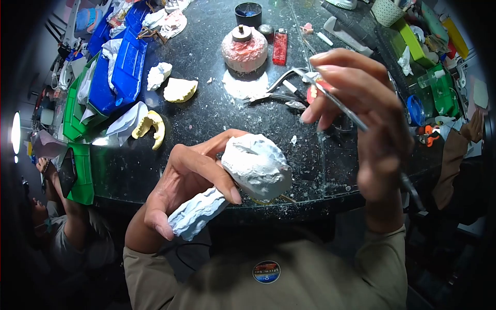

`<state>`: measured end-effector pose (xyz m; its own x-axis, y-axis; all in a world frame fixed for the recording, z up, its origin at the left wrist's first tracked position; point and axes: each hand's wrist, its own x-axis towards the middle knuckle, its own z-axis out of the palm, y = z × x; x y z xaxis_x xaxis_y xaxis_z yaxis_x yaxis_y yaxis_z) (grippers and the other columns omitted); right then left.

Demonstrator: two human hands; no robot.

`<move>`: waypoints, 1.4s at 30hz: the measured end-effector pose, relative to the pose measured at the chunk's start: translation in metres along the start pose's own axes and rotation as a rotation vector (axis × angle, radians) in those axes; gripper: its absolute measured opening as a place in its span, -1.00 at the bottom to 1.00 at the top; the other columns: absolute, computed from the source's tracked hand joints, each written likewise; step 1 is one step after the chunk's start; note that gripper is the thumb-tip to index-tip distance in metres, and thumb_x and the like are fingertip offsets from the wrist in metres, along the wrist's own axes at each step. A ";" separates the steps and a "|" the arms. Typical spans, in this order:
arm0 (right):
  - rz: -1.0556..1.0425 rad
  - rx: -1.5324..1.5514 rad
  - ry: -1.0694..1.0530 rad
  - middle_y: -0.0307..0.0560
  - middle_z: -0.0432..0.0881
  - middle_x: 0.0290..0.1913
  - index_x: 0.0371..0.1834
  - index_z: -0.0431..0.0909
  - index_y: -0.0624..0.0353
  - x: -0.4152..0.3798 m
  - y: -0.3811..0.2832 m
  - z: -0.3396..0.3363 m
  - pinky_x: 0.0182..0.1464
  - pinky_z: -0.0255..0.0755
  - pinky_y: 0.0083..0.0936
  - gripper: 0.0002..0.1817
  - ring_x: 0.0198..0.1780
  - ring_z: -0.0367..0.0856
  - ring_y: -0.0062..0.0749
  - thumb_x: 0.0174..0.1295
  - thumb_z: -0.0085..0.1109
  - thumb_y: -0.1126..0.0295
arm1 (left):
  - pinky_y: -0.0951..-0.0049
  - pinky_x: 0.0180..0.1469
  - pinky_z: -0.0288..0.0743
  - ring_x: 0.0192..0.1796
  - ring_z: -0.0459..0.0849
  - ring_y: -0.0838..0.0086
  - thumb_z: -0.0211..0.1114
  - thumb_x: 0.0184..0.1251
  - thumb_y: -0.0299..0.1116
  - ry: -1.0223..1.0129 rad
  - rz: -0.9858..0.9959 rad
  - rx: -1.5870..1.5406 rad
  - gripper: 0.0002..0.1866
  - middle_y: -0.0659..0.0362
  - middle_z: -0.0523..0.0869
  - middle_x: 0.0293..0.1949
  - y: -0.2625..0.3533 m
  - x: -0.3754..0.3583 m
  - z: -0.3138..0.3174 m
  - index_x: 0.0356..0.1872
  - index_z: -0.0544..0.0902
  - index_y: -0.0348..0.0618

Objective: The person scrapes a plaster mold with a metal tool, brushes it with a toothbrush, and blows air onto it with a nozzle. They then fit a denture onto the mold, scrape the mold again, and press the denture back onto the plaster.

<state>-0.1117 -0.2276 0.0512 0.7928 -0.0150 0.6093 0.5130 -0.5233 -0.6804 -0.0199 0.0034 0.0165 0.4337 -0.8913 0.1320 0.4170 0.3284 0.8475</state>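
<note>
My left hand (194, 168) is wrapped round two lumps of plaster near the bench's front edge. One is a rounded white plaster cast (258, 168) with a hollow on top, held by the fingers. Between the thumb and a finger juts a rough, bluish-white plaster block (197, 214). My right hand (369, 103), raised to the right of the cast and apart from it, grips a slim metal hand instrument (347, 109). Its tip points up and left over the bench. Behind it, partly covered by the fingers, is a red-pink piece with teeth (312, 94).
An alcohol lamp (244, 51), a red lighter (279, 47) and a black cup (248, 14) stand at the back. Pliers (276, 95) lie mid-bench. Yellow dental casts (181, 90) and blue bins (124, 67) are left. Other people sit at both sides.
</note>
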 end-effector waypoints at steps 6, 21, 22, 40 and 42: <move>-0.057 0.329 -0.109 0.35 0.59 -0.11 -0.05 0.44 0.40 0.001 -0.005 -0.011 -0.21 0.66 -0.41 -0.67 -0.25 0.73 -0.21 0.42 -0.05 0.27 | 0.17 0.27 0.33 0.16 0.53 -0.03 0.57 -0.49 0.31 0.024 -0.015 0.004 -0.30 -0.30 0.42 0.14 0.003 -0.001 0.004 -0.46 0.78 -0.15; -0.020 0.313 0.009 0.22 0.69 -0.32 -0.27 0.53 0.26 -0.007 -0.012 0.010 -0.37 0.69 -0.44 -0.85 -0.41 0.74 -0.25 0.26 0.26 0.40 | 0.27 0.20 0.32 0.14 0.50 0.11 0.55 -0.51 0.26 -0.189 0.114 0.054 -0.16 -0.33 0.39 0.19 -0.008 0.000 -0.016 -0.27 0.76 -0.34; -0.021 0.304 0.010 0.22 0.69 -0.31 -0.28 0.54 0.25 -0.006 -0.012 0.010 -0.37 0.69 -0.45 -0.85 -0.41 0.74 -0.26 0.26 0.26 0.41 | 0.27 0.20 0.32 0.14 0.50 0.11 0.55 -0.51 0.26 -0.193 0.113 0.063 -0.16 -0.33 0.39 0.19 -0.008 0.000 -0.017 -0.27 0.76 -0.35; -0.242 -0.056 0.052 0.29 0.64 -0.11 -0.15 0.51 0.32 0.001 0.000 0.004 -0.11 0.67 -0.35 -0.87 -0.15 0.73 -0.14 0.35 0.07 0.48 | 0.23 0.24 0.32 0.17 0.49 0.06 0.58 -0.57 0.16 -0.099 0.124 0.146 -0.25 -0.29 0.50 0.06 -0.007 0.001 -0.005 -0.33 0.78 -0.29; -0.249 -0.074 0.009 0.32 0.61 -0.07 -0.14 0.51 0.34 0.003 0.002 0.003 -0.12 0.67 -0.33 -0.86 -0.13 0.73 -0.14 0.36 0.07 0.47 | 0.26 0.26 0.34 0.15 0.56 0.10 0.63 -0.60 0.18 -0.018 0.054 0.154 -0.35 -0.20 0.48 0.11 -0.002 0.000 0.000 -0.46 0.80 -0.15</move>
<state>-0.1072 -0.2265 0.0511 0.6419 0.1146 0.7581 0.6661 -0.5731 -0.4773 -0.0208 0.0026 0.0146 0.4375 -0.8795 0.1874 0.2652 0.3253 0.9077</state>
